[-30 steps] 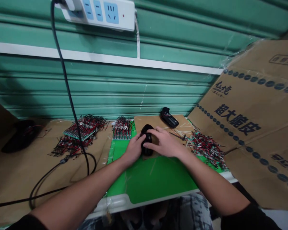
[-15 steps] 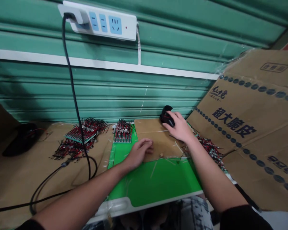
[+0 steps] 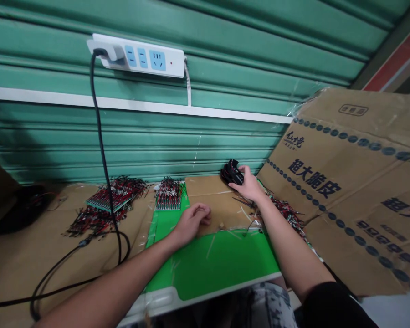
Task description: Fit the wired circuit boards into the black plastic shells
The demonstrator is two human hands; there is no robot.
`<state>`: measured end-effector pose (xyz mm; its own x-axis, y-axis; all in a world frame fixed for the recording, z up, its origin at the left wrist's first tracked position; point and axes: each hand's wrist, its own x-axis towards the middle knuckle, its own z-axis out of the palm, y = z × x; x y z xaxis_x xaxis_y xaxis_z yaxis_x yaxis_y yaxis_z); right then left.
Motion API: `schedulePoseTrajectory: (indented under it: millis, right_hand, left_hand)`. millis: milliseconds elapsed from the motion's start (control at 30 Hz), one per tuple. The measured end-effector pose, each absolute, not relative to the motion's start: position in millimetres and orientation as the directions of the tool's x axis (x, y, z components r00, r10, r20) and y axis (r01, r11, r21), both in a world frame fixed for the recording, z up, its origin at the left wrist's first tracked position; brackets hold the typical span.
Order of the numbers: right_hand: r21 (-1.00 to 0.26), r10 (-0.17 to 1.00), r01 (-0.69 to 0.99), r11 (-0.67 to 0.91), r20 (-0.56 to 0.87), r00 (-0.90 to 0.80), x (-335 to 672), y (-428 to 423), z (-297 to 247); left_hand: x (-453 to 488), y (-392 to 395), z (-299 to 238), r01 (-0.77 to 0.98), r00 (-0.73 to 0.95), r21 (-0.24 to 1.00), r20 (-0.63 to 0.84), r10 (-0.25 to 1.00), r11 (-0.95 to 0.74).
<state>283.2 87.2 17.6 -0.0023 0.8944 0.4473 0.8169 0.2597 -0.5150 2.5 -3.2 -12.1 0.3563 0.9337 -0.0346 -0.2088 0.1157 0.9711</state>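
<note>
My right hand (image 3: 251, 184) is at the back of the board, its thumb and fingers closed around the near side of a dark black object (image 3: 231, 173) with thin red lines on it. Its exact kind does not show. On the near left part of a brown cardboard sheet (image 3: 208, 186) rests my left hand (image 3: 193, 221), fingers curled in and nothing visible in them. The sheet lies on a green board (image 3: 222, 264) with a pale rim. Thin wire bits and pale strips are scattered near my right wrist.
Circuit panels with red and black wires (image 3: 169, 196) stand left of the sheet, beside a larger wired pile (image 3: 105, 200). More wired pieces (image 3: 287, 212) lie under my right forearm. A black cable (image 3: 104, 150) hangs from a power strip (image 3: 140, 57). A cardboard box wall (image 3: 355, 182) rises at right.
The camera view has shifted, so the scene sits lower and further left. My right hand has tilted the black object, showing more of its red-lined side. My left hand's fingers are curled more.
</note>
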Motion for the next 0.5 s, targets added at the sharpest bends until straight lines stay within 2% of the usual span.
schedulePoseTrajectory:
  millis: [133, 333, 500]
  right_hand:
    - [-0.502, 0.922, 0.838, 0.211, 0.387, 0.0, 279, 91, 9]
    - [-0.478, 0.906, 0.828, 0.294, 0.415, -0.083, 266, 92, 7]
    - [-0.487, 0.901, 0.812, 0.322, 0.422, -0.104, 248, 87, 7]
  left_hand:
    - [4, -3, -10, -0.211, 0.331, 0.968, -0.059, 0.942, 0.135]
    - [7, -3, 1, -0.194, 0.247, 0.969, -0.105, 0.963, 0.155]
    - [10, 4, 15, -0.131, 0.214, 0.959, -0.219, 0.952, 0.251]
